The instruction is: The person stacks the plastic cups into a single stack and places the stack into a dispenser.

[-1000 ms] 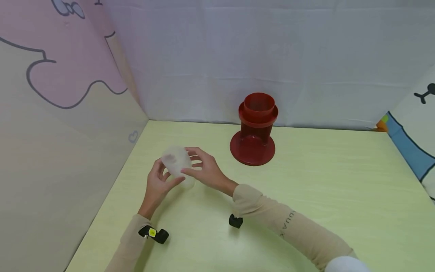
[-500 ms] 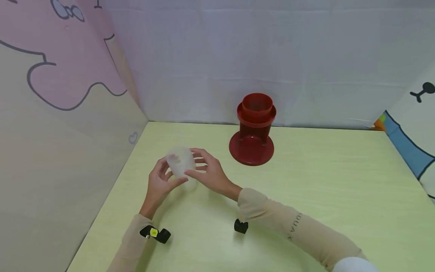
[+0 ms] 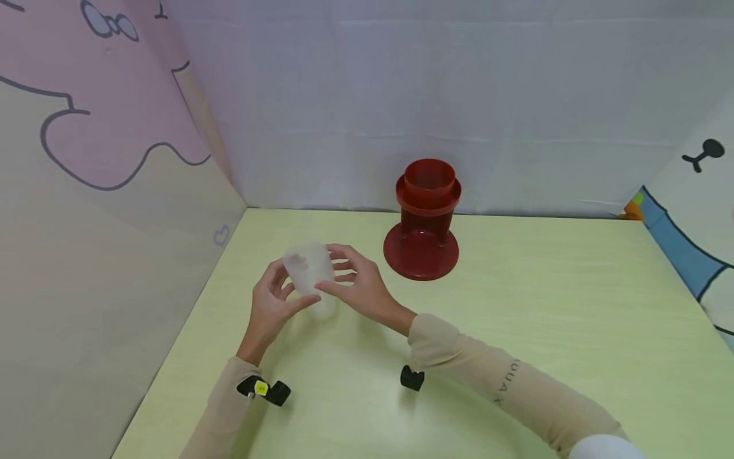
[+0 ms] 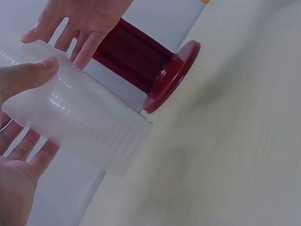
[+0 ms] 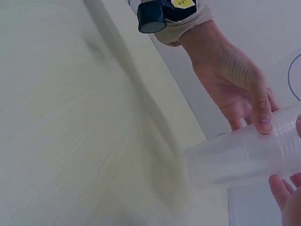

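A stack of clear plastic cups [image 3: 312,264] is held up above the table at a tilt, its narrow end pointing down in the left wrist view. My left hand [image 3: 271,309] grips it from the left, with thumb and fingers around opposite sides. From the right, my right hand [image 3: 367,287] grips it too, thumb on the near side and fingers spread along the far side. The ridged rims of the nested cups [image 4: 89,117] show close up in the left wrist view. In the right wrist view my left hand [image 5: 230,75] holds the stack [image 5: 235,160] from above.
Toward the back of the pale yellow table [image 3: 545,306] stands a red cylindrical holder [image 3: 427,220] with an open top, a collar and a round base. A white cloth wall [image 3: 487,95] rises behind it, and a cartoon-printed panel [image 3: 115,255] borders the left side.
Both hands and the cup stack have shifted slightly to the right, nearer the red holder. The grip looks the same, and the head view has turned a little.
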The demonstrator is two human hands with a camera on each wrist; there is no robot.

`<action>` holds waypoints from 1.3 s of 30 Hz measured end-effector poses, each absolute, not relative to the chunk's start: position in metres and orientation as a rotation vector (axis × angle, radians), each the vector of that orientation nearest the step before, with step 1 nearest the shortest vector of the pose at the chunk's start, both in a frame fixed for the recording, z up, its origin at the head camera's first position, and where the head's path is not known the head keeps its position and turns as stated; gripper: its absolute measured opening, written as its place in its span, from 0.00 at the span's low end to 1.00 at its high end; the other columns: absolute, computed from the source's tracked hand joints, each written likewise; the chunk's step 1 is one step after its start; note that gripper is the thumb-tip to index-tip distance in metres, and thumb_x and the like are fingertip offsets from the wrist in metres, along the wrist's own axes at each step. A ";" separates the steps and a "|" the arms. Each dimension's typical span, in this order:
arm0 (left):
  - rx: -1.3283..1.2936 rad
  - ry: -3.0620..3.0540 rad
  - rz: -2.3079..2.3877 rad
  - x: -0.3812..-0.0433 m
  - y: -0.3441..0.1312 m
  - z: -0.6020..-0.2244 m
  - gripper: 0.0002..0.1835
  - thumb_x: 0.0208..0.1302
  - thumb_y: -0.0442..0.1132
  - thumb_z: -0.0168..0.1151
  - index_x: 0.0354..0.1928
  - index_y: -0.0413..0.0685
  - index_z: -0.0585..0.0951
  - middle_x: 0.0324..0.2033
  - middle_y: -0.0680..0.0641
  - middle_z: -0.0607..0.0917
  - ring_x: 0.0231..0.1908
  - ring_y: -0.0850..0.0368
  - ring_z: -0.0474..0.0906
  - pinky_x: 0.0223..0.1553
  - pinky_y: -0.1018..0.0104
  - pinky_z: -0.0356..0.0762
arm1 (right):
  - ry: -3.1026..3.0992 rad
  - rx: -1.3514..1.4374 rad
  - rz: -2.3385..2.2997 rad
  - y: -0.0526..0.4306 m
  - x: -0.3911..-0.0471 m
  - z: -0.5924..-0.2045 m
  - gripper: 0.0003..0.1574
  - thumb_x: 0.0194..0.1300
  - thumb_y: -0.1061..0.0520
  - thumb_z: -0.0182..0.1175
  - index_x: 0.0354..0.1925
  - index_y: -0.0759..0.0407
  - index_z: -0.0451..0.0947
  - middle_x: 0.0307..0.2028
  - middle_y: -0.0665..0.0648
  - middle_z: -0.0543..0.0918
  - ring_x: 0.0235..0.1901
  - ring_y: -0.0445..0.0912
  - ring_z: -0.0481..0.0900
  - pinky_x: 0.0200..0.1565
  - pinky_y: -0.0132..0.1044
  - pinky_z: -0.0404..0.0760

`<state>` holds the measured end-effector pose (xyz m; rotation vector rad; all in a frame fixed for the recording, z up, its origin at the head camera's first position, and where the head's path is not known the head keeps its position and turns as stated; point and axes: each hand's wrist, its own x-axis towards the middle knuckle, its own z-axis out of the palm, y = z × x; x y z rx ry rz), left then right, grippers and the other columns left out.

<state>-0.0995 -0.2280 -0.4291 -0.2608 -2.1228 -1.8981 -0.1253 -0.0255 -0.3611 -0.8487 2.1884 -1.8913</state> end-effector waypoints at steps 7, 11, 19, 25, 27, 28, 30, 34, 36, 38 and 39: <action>-0.282 -2.123 -1.886 -0.104 -0.223 -0.423 0.42 0.43 0.24 0.74 0.63 0.43 0.67 0.60 0.44 0.70 0.60 0.51 0.67 0.55 0.64 0.72 | 2.203 -0.833 -1.888 -0.020 -0.127 -0.355 0.36 0.56 0.64 0.68 0.62 0.63 0.66 0.52 0.63 0.76 0.48 0.55 0.78 0.47 0.41 0.80; -0.281 -2.117 -1.899 -0.106 -0.220 -0.419 0.42 0.44 0.24 0.74 0.63 0.44 0.67 0.60 0.44 0.70 0.60 0.51 0.67 0.56 0.64 0.72 | 2.207 -0.843 -1.893 -0.016 -0.128 -0.352 0.36 0.56 0.64 0.68 0.61 0.63 0.67 0.52 0.64 0.76 0.49 0.56 0.78 0.47 0.41 0.80; -0.294 -2.128 -1.879 -0.114 -0.211 -0.408 0.42 0.42 0.23 0.74 0.63 0.42 0.67 0.60 0.44 0.70 0.60 0.51 0.67 0.55 0.62 0.72 | 2.233 -0.834 -1.898 -0.008 -0.131 -0.340 0.36 0.56 0.64 0.68 0.62 0.64 0.67 0.52 0.64 0.76 0.48 0.57 0.78 0.48 0.45 0.80; -0.339 -2.123 -1.877 -0.116 -0.198 -0.384 0.41 0.42 0.21 0.73 0.61 0.36 0.67 0.59 0.42 0.71 0.59 0.50 0.68 0.56 0.58 0.72 | 2.249 -0.844 -1.912 -0.001 -0.135 -0.332 0.36 0.57 0.65 0.67 0.62 0.65 0.66 0.52 0.65 0.76 0.49 0.58 0.77 0.50 0.50 0.78; -0.352 -2.141 -1.851 -0.115 -0.194 -0.376 0.40 0.43 0.22 0.73 0.61 0.36 0.67 0.59 0.42 0.71 0.59 0.50 0.68 0.55 0.58 0.72 | 2.249 -0.843 -1.913 0.001 -0.137 -0.330 0.36 0.57 0.65 0.67 0.62 0.65 0.66 0.52 0.65 0.75 0.49 0.58 0.77 0.50 0.51 0.78; -0.356 -2.147 -1.840 -0.115 -0.193 -0.374 0.40 0.43 0.22 0.73 0.61 0.36 0.67 0.59 0.42 0.71 0.59 0.49 0.68 0.55 0.58 0.72 | 2.254 -0.843 -1.907 0.003 -0.138 -0.328 0.36 0.57 0.65 0.67 0.62 0.65 0.66 0.52 0.66 0.75 0.49 0.58 0.77 0.50 0.50 0.78; -0.364 -2.162 -1.816 -0.116 -0.190 -0.370 0.40 0.44 0.23 0.73 0.62 0.36 0.67 0.59 0.42 0.71 0.59 0.49 0.68 0.55 0.58 0.73 | 2.266 -0.833 -1.896 0.004 -0.142 -0.330 0.37 0.57 0.64 0.67 0.63 0.64 0.65 0.53 0.65 0.75 0.50 0.58 0.77 0.49 0.49 0.79; -0.376 -2.183 -1.792 -0.118 -0.186 -0.364 0.40 0.45 0.23 0.73 0.62 0.36 0.66 0.59 0.41 0.71 0.59 0.48 0.68 0.55 0.58 0.73 | 2.303 -0.815 -1.876 0.006 -0.154 -0.342 0.38 0.57 0.60 0.68 0.64 0.58 0.66 0.54 0.61 0.75 0.50 0.55 0.77 0.48 0.43 0.80; -0.378 -2.196 -1.778 -0.120 -0.185 -0.361 0.40 0.45 0.24 0.73 0.63 0.36 0.66 0.59 0.42 0.71 0.59 0.48 0.68 0.55 0.57 0.73 | 2.313 -0.808 -1.877 0.007 -0.162 -0.349 0.39 0.56 0.58 0.69 0.64 0.54 0.66 0.54 0.58 0.76 0.50 0.53 0.78 0.47 0.42 0.80; -0.381 -2.205 -1.771 -0.121 -0.183 -0.359 0.40 0.45 0.24 0.73 0.63 0.36 0.66 0.59 0.41 0.71 0.59 0.48 0.69 0.54 0.57 0.73 | 2.323 -0.808 -1.874 0.009 -0.164 -0.350 0.38 0.56 0.55 0.69 0.64 0.50 0.67 0.54 0.56 0.76 0.49 0.51 0.78 0.46 0.40 0.81; -0.382 -2.210 -1.765 -0.122 -0.182 -0.357 0.41 0.45 0.25 0.73 0.63 0.36 0.66 0.59 0.41 0.71 0.59 0.48 0.69 0.54 0.57 0.73 | 2.327 -0.809 -1.874 0.010 -0.165 -0.349 0.38 0.56 0.54 0.69 0.63 0.49 0.67 0.54 0.55 0.76 0.49 0.50 0.78 0.46 0.40 0.81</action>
